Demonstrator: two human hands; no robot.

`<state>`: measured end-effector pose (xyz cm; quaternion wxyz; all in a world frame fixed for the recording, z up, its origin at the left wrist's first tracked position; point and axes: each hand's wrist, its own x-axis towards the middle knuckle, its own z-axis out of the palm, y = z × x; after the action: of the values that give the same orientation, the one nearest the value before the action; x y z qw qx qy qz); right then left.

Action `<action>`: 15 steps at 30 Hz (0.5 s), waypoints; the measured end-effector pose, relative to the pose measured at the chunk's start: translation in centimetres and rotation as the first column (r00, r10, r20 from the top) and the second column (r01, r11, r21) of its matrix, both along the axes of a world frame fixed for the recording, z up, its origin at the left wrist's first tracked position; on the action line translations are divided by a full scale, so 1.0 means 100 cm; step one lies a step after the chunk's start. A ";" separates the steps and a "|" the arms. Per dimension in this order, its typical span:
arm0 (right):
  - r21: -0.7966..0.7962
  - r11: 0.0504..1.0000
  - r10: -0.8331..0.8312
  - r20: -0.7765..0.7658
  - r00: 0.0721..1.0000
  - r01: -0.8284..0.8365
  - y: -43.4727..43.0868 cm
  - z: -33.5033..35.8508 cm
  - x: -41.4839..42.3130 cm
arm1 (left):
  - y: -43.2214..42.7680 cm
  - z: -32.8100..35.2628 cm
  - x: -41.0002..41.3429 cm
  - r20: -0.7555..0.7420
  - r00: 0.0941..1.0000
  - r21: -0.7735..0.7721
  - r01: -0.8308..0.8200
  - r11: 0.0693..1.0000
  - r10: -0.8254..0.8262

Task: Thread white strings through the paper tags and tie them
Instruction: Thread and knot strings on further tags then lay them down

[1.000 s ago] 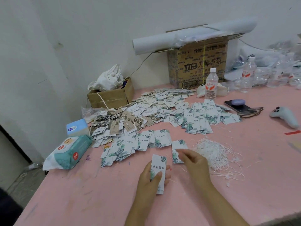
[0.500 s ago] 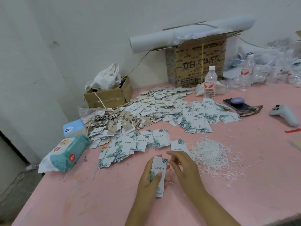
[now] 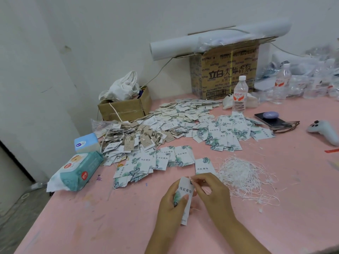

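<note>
My left hand holds a white paper tag with a green leaf print upright above the pink table. My right hand pinches at the tag's top corner with thumb and forefinger; a thin white string seems to be between them, too small to be sure. A loose heap of white strings lies just right of my hands. One single tag lies flat behind them. Rows of leaf-print tags and a big pile of strung tags spread further back.
A wet-wipe pack and a blue box sit at the left edge. Behind are a small cardboard box, a large carton, water bottles, a phone and a grey controller.
My right hand has come from the flat tag on the table over to the top corner of the tag in my left hand. The left hand has kept its hold.
</note>
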<state>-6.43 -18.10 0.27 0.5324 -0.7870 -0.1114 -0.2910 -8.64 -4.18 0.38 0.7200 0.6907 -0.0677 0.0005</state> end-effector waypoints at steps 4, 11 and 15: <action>0.031 1.000 -0.001 -0.033 0.999 0.002 0.000 0.001 -0.001 | -0.002 0.000 0.000 0.006 1.000 0.001 -0.005 1.000 0.005; -0.015 1.000 -0.022 0.011 1.000 0.022 0.002 0.002 -0.003 | -0.001 0.001 -0.002 0.134 0.990 0.164 -0.053 0.985 0.031; -0.069 0.996 -0.049 0.067 0.997 0.053 0.003 0.004 -0.005 | -0.004 0.003 -0.005 0.227 0.974 0.254 -0.069 0.965 0.009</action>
<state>-6.96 -17.77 0.64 0.4928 -0.7980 -0.1188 -0.3258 -9.19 -4.57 0.70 0.6107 0.7760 -0.1340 0.0835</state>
